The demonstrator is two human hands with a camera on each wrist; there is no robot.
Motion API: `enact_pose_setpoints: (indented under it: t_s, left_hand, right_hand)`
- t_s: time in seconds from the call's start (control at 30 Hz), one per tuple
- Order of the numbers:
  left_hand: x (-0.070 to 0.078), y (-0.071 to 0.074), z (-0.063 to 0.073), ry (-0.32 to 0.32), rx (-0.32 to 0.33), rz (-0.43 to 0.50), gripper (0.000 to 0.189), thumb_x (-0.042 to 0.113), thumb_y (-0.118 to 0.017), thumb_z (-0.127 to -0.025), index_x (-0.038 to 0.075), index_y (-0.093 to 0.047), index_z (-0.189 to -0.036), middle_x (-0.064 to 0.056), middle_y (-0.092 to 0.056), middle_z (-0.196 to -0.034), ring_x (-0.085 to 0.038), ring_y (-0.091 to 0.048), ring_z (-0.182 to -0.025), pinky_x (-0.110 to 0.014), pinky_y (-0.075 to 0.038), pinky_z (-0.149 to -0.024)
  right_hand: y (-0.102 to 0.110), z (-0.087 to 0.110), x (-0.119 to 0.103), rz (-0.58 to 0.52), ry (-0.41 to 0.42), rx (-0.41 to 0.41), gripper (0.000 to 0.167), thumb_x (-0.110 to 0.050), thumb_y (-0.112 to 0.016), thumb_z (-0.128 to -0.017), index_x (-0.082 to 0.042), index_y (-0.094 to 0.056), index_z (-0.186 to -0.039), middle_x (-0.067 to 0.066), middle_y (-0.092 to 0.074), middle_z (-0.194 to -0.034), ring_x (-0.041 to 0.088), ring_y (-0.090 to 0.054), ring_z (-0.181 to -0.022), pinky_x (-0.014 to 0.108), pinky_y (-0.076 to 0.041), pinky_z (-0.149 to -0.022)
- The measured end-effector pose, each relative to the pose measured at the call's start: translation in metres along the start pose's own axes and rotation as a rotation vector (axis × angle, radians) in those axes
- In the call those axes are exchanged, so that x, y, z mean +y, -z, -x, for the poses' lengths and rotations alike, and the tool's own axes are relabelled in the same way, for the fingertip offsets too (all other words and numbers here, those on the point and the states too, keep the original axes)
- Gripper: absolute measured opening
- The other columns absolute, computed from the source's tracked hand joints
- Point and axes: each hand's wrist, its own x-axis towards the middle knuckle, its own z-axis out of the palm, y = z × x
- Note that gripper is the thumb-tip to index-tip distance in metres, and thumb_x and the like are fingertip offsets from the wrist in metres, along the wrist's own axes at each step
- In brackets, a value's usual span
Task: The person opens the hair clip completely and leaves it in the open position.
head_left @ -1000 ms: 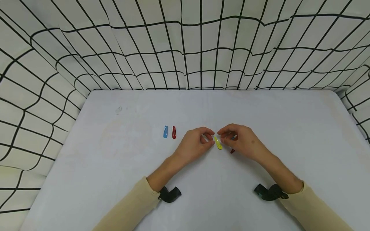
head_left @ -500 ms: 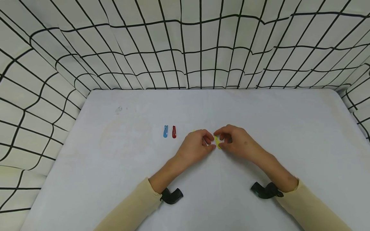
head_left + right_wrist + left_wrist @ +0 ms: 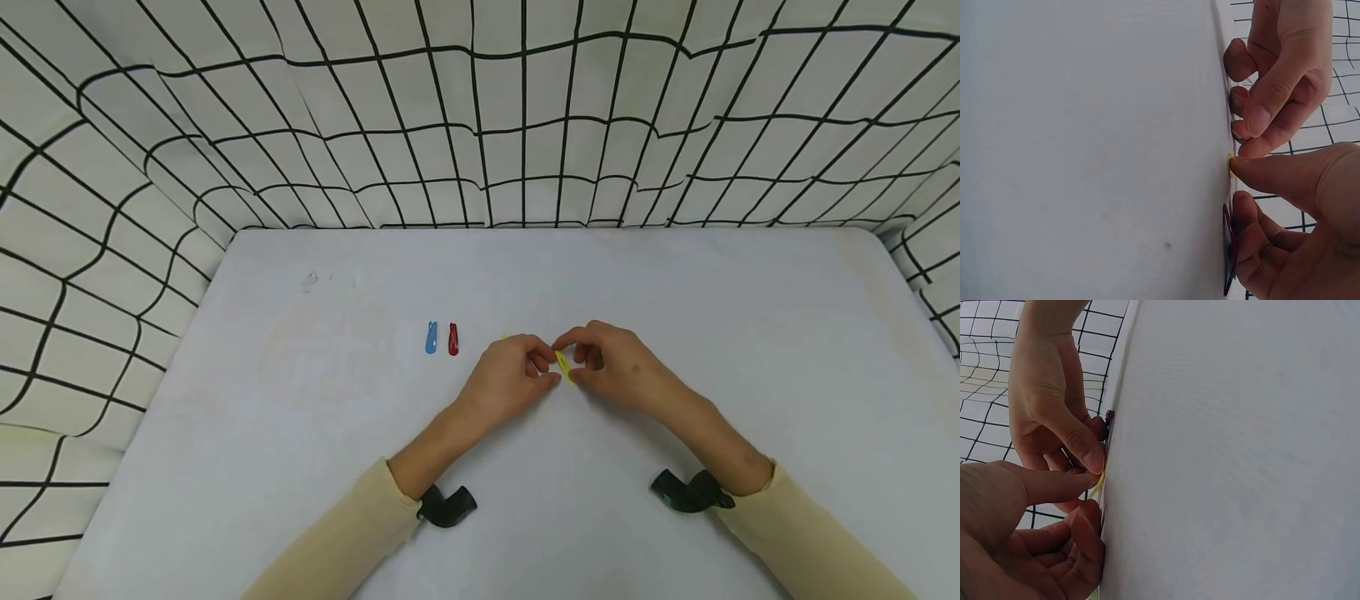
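Observation:
A yellow snap hair clip lies aslant on the white table between the two hands. My right hand pinches it, with the index fingertip at its far end and the thumb at its near end. My left hand is just left of the clip, fingers loosely bent and thumb apart from the index finger; whether it touches the clip is unclear. In the right wrist view a dark red hair clip stands by the right hand's curled fingers. A yellow bit peeks out behind the left hand.
A blue hair clip and a red hair clip lie side by side left of the hands. Black wire grid rises along the back and both sides of the white table.
My right hand has moved left and come onto the yellow clip, pinching it. The dark red clip is now hidden under that hand in the head view. The left hand has barely shifted.

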Motion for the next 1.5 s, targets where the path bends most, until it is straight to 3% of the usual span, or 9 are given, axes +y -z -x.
enact_pose_setpoints:
  t_s: [0.33, 0.57, 0.93, 1.17, 1.5]
  left_hand:
    - [-0.001, -0.0006, -0.0027, 0.005, 0.002, -0.014, 0.02, 0.016, -0.079, -0.093, 0.007, -0.074, -0.11, -0.006, -0.074, -0.097, -0.014, -0.064, -0.085, -0.025, -0.054, -0.078]
    - [-0.0001, -0.0006, -0.0031, 0.002, 0.001, -0.033, 0.02, 0.02, -0.078, -0.094, 0.009, -0.076, -0.11, -0.005, -0.072, -0.096, -0.013, -0.063, -0.081, -0.024, -0.052, -0.074]
    - [0.0021, -0.0003, -0.0019, 0.007, 0.006, -0.02, 0.018, 0.024, -0.071, -0.099, 0.01, -0.076, -0.108, -0.002, -0.073, -0.093, -0.012, -0.062, -0.08, -0.024, -0.049, -0.071]
    - [-0.0016, -0.0006, -0.0019, -0.023, 0.03, -0.01, 0.02, 0.023, -0.064, -0.104, 0.011, -0.077, -0.112, -0.001, -0.075, -0.093, -0.011, -0.058, -0.075, -0.022, -0.045, -0.063]
    - [-0.0044, 0.0011, -0.0037, -0.082, 0.036, 0.061, 0.016, 0.02, -0.063, -0.104, 0.012, -0.077, -0.108, 0.001, -0.073, -0.085, -0.01, -0.059, -0.071, -0.022, -0.045, -0.062]
  right_hand:
    - [-0.0001, -0.003, 0.0009, -0.005, -0.039, 0.031, 0.024, -0.002, -0.077, -0.089, -0.01, -0.072, -0.111, 0.004, -0.066, -0.09, 0.017, -0.058, -0.083, 0.029, -0.048, -0.075]
    - [0.0039, 0.0009, 0.0, -0.083, -0.107, 0.062, 0.007, -0.008, -0.072, -0.096, -0.011, -0.071, -0.101, 0.004, -0.071, -0.085, 0.014, -0.062, -0.075, 0.025, -0.052, -0.062]
    - [0.0066, 0.0023, 0.0028, -0.301, -0.185, 0.126, 0.008, -0.011, -0.075, -0.095, -0.008, -0.071, -0.101, 0.012, -0.077, -0.091, 0.018, -0.074, -0.074, 0.034, -0.06, -0.056]
    - [0.0084, 0.0025, 0.0048, -0.42, -0.176, 0.14, 0.012, -0.01, -0.077, -0.094, -0.003, -0.071, -0.103, 0.018, -0.078, -0.094, 0.019, -0.077, -0.074, 0.037, -0.06, -0.055]
    - [0.0086, 0.0046, 0.0048, -0.504, -0.202, 0.121, 0.016, -0.018, -0.074, -0.097, -0.004, -0.069, -0.105, 0.011, -0.079, -0.087, 0.02, -0.076, -0.079, 0.038, -0.061, -0.057]
